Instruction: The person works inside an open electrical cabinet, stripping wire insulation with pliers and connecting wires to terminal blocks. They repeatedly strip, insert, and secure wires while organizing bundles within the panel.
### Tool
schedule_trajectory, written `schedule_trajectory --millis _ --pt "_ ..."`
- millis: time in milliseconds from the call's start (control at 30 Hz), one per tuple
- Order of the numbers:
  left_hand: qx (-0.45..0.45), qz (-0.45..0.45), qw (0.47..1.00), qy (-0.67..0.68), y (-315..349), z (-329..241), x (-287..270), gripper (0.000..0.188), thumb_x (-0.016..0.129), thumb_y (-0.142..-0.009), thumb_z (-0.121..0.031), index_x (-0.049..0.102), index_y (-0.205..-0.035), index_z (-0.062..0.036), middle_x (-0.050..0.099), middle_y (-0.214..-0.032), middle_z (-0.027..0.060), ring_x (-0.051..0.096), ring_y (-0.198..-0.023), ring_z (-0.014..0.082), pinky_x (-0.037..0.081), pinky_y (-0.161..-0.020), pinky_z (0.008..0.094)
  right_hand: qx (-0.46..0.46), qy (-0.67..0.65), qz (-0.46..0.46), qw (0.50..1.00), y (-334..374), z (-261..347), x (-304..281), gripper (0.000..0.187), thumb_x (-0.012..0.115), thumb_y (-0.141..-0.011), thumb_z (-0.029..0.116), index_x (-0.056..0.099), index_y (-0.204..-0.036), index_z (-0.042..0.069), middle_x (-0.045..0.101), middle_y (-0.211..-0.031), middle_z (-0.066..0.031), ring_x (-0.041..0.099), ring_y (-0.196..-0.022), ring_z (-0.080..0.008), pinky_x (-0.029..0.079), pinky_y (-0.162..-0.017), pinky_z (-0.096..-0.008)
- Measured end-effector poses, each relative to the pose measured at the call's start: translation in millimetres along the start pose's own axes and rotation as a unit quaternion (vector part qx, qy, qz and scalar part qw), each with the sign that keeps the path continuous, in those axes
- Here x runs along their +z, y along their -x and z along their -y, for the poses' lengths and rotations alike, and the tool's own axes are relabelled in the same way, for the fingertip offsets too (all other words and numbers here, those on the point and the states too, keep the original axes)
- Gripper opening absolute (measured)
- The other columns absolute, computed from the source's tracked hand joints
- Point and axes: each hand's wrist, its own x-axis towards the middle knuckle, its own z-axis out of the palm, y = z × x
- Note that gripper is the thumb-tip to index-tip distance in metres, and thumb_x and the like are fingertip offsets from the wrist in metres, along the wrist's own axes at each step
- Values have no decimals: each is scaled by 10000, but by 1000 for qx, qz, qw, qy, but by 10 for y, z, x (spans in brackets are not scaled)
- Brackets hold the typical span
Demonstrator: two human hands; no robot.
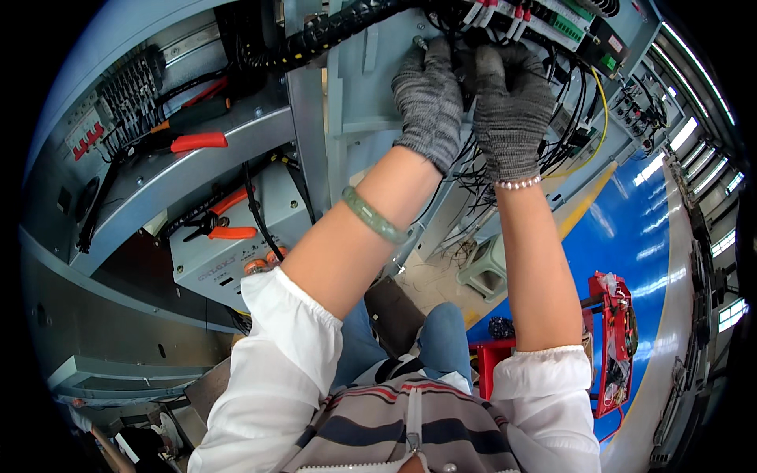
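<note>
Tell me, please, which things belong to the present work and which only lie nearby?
Apparently in use:
grey, knit-gloved left hand
grey, knit-gloved right hand
thin black wires beside them

Apparently just nearby:
black pliers with orange handles, on grey metal box
red tool handle at steel beam
pale green plastic stool

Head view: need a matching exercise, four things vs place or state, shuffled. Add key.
Column 1
1. Left hand
2. Right hand
3. Yellow wire
4. Pale stool

Column 2
A. Bowed in a wide curve
B. Has a beaded bracelet at its wrist
C. On the beige floor
D. Has a green bangle on its arm

Pairs: 1-D, 2-B, 3-A, 4-C
</note>
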Motion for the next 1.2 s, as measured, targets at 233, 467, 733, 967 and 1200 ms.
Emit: schedule_trajectory --millis 233,467,733,967,1200 --pt "-43 27 997 52 18 -38 -3 247 490 -893 -121 554 -1087 19 612 -1001 133 577 -872 180 458 -789 277 31 112 69 991 -91 68 -3 291 621 -803 309 658 -926 47 653 -796 -144 640 -726 -248 500 -683 -319" --pt "-29 29 996 79 -89 77 -72 242 504 -891 -103 573 -1092 14 609 -1042 119 574 -899 171 451 -815 266 -41 212 64 974 -121 124 85 232 588 -817 237 657 -927 45 644 -757 -169 643 -697 -253 498 -669 -324" --pt "-57 -17 998 -17 -38 -10 32 236 482 -903 -100 561 -1091 18 617 -1015 118 585 -885 181 459 -803 269 38 44 83 995 -162 -6 52 193 603 -809 190 650 -894 23 642 -720 -136 607 -622 -198 474 -603 -289" --pt "-127 -16 992 12 105 -247 75 174 522 -885 -152 548 -1029 -57 610 -878 41 546 -670 130 432 -505 272 338 -172 1 925 -216 -171 -121 162 630 -788 174 658 -905 65 594 -687 -27 538 -651 -91 421 -593 -201" --pt "-146 25 989 21 116 -306 -37 187 584 -845 -170 571 -1016 -95 606 -880 28 348 -490 41 306 -408 170 346 -32 136 928 6 30 -501 251 633 -811 231 634 -930 10 628 -741 -48 558 -662 -111 457 -599 -226"
